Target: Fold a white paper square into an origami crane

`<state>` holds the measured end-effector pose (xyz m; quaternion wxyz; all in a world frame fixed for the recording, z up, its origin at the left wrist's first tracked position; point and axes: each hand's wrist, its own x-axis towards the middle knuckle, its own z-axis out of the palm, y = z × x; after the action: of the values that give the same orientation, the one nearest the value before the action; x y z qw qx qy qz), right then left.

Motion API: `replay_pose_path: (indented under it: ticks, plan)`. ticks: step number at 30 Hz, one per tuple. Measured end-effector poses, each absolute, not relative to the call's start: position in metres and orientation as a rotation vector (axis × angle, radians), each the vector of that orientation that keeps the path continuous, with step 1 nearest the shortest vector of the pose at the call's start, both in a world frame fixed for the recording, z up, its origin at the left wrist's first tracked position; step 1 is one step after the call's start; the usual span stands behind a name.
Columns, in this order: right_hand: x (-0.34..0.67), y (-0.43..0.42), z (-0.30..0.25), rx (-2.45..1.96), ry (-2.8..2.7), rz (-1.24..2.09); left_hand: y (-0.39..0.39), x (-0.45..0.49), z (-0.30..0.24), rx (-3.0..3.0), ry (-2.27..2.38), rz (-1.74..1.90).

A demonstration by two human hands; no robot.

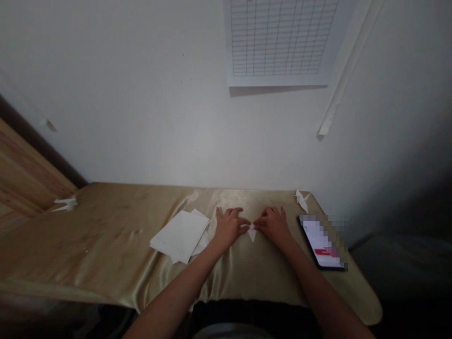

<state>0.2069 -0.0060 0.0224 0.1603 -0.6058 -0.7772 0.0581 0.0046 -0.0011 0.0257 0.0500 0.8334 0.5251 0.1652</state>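
A small folded piece of white paper lies on the gold satin cloth, its point toward me. My left hand and my right hand press in from either side, and their fingertips pinch its top edge. Most of the fold is hidden by my fingers. To the left of my left hand lies a loose stack of white paper sheets. A folded white paper crane stands beyond my right hand.
A smartphone with a blurred screen lies right of my right hand. Another white paper crane lies at the cloth's far left. A white wall runs behind the table, with a grid chart on it. Wooden furniture stands at left.
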Motion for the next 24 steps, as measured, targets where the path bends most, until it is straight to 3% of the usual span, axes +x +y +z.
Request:
replay_pose_path:
  ticks: [24]
  plan:
    - [0.2096, -0.0072, 0.0189, -1.766, -2.107, 0.151, -0.0010, 0.0002, 0.0188, 2.465, 1.644, 0.578]
